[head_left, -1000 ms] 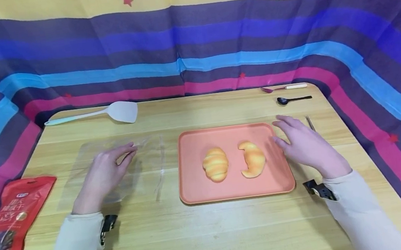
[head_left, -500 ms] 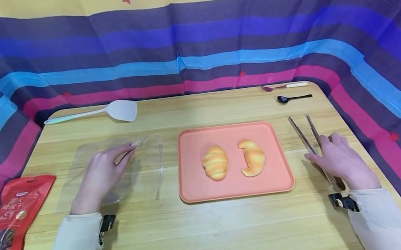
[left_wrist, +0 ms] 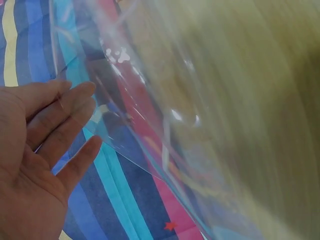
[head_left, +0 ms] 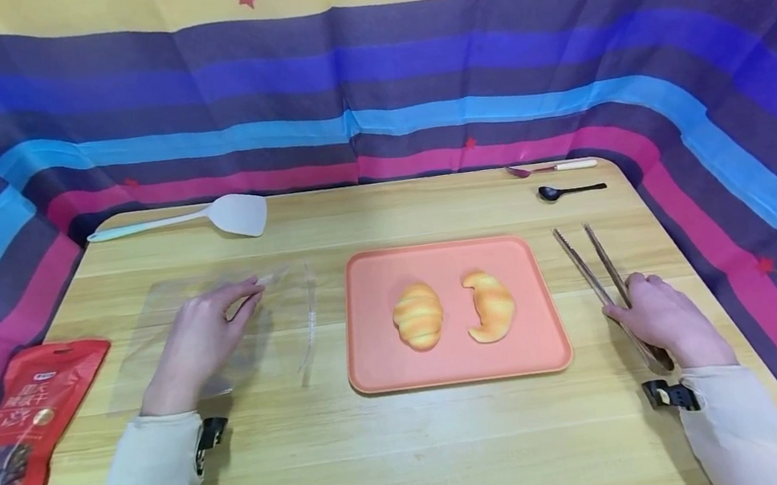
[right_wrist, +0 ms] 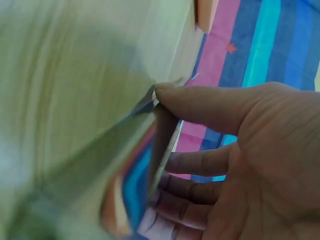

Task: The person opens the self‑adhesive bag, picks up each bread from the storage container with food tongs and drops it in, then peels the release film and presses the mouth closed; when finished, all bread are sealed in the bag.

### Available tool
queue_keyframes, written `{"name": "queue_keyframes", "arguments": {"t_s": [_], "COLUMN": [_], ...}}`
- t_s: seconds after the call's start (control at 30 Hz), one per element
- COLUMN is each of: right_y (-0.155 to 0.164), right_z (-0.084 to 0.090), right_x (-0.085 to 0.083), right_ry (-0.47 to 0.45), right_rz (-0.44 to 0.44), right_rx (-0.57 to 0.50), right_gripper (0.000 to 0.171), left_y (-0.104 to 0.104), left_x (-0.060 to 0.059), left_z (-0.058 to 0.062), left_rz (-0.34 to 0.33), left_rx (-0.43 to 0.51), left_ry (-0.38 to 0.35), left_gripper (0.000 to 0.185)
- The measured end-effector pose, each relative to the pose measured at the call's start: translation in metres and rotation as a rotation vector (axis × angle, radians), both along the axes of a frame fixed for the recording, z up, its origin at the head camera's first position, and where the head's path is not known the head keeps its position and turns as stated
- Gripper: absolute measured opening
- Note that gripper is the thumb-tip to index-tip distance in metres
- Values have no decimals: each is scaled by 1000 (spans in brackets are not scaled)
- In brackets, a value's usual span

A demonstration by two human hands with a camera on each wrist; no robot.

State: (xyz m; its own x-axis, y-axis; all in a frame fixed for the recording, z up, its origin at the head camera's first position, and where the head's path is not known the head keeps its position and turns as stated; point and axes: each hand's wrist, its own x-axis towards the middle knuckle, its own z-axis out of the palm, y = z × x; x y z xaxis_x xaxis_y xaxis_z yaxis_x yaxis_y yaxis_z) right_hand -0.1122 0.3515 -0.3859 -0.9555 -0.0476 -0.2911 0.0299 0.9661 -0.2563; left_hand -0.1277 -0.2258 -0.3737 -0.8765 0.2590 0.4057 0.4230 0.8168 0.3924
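Observation:
My left hand (head_left: 199, 334) pinches the upper edge of a clear plastic bag (head_left: 146, 345) between thumb and fingers. In the left wrist view the see-through bag (left_wrist: 150, 115) stretches away from the fingertips. At the right, my right hand (head_left: 670, 313) grips metal tongs (head_left: 583, 263) near their bent end, with thumb on one arm and fingers on the other. Their arms are spread and point away from me. The shiny tongs (right_wrist: 132, 165) show close up in the right wrist view. Between the hands, a pink tray (head_left: 462, 367) bears two croissant-shaped breads (head_left: 418, 318), the right one curved.
A white spatula (head_left: 235, 215) lies at the back left. A fork (head_left: 554, 167) and a black spoon (head_left: 567, 192) lie at the back right. A red snack pouch (head_left: 17, 450) is at the left edge. Striped cloth (head_left: 339, 79) surrounds the table's back and sides.
My right hand has moved from the tray's right edge to the tongs and taken hold of them. The tongs' tips have shifted slightly left. My left hand stays at the bag.

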Motion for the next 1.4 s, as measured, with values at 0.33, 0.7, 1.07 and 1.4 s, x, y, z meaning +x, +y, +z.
{"name": "queue_keyframes", "arguments": {"t_s": [0.33, 0.7, 1.07, 1.4], "right_y": [6, 8, 2, -7], "right_z": [-3, 11, 23, 24], "right_x": [9, 20, 31, 35], "right_ry": [242, 326, 258, 152], "right_rz": [-61, -61, 89, 168], "right_rx": [-78, -160, -259, -234], "right_gripper": [48, 47, 44, 43], "left_y": [1, 1, -3, -1], "left_x": [-1, -1, 1, 0], "left_z": [2, 2, 0, 3], "left_rz": [-2, -4, 10, 14], "left_rx": [14, 13, 8, 11], "left_ry": [-3, -11, 3, -33], "left_gripper": [20, 20, 20, 21]}}
